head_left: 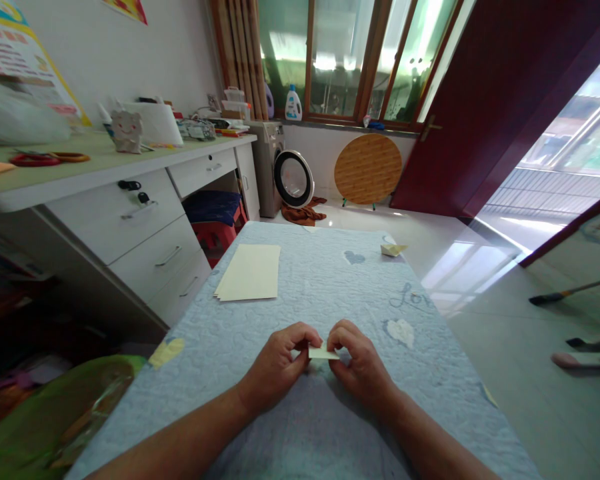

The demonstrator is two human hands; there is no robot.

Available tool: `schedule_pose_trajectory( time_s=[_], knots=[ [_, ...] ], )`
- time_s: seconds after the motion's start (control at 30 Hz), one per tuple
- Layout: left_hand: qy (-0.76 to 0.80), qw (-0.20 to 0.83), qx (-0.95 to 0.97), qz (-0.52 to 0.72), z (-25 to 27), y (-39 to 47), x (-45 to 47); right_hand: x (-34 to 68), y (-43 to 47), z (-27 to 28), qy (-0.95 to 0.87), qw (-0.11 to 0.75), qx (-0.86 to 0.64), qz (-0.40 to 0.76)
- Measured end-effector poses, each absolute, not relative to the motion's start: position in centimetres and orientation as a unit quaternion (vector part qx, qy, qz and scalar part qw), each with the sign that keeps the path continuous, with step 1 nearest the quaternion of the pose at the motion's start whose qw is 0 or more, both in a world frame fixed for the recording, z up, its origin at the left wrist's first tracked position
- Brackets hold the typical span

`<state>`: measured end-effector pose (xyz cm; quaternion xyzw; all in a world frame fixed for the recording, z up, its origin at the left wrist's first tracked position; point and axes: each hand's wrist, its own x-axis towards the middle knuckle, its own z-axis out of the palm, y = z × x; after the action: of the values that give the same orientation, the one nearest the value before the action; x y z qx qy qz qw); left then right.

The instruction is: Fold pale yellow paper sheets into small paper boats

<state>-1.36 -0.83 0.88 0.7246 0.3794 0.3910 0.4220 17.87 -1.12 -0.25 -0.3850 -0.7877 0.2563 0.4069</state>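
Between my two hands is a small folded piece of pale yellow paper [323,353], held just above the blue table cover. My left hand [286,357] pinches its left end between thumb and fingers. At the right end, my right hand [356,360] pinches it the same way. Farther off to the left lies a stack of pale yellow paper sheets [250,272], slightly fanned at its lower left. A small folded paper boat shape [393,250] sits near the far right corner of the table.
The blue quilted cover [330,287] spreads over the table. Along the left runs a white desk [140,213] with drawers; a green bin [105,387] stands by the table's near left edge. Beyond are an open washing machine [270,170] and a round wooden tabletop [369,168].
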Motion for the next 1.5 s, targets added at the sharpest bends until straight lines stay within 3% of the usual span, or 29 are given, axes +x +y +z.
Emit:
schedule_pose_trajectory(
  time_s=[0.17, 0.3, 0.47, 0.67, 1.0, 1.5],
  knots=[
    [0.372, 0.251, 0.792, 0.413, 0.7, -1.0, -1.2, 17.8, -1.1, -0.3, -0.813, 0.375, -0.418, 0.153],
    [0.376, 0.154, 0.841, 0.357, 0.3, -1.1, -1.1, 17.5, -0.9, -0.7, -0.843, 0.317, -0.427, 0.081],
    [0.388, 0.075, 0.879, 0.266, 0.0, -1.2, -1.4, 17.5, -0.9, -0.8, -0.860, 0.240, -0.439, 0.099],
    [0.379, 0.110, 0.893, 0.218, 0.2, -1.5, -1.8, 18.4, -1.3, 0.7, -0.873, 0.203, -0.416, 0.154],
    [0.443, 0.209, 0.849, 0.196, 0.7, -1.3, -1.7, 19.0, -1.1, 0.6, -0.827, 0.231, -0.460, 0.225],
    [0.532, 0.169, 0.815, 0.152, 0.9, -0.9, -1.0, 17.9, -1.0, 0.3, -0.788, 0.190, -0.549, 0.202]
  ],
)
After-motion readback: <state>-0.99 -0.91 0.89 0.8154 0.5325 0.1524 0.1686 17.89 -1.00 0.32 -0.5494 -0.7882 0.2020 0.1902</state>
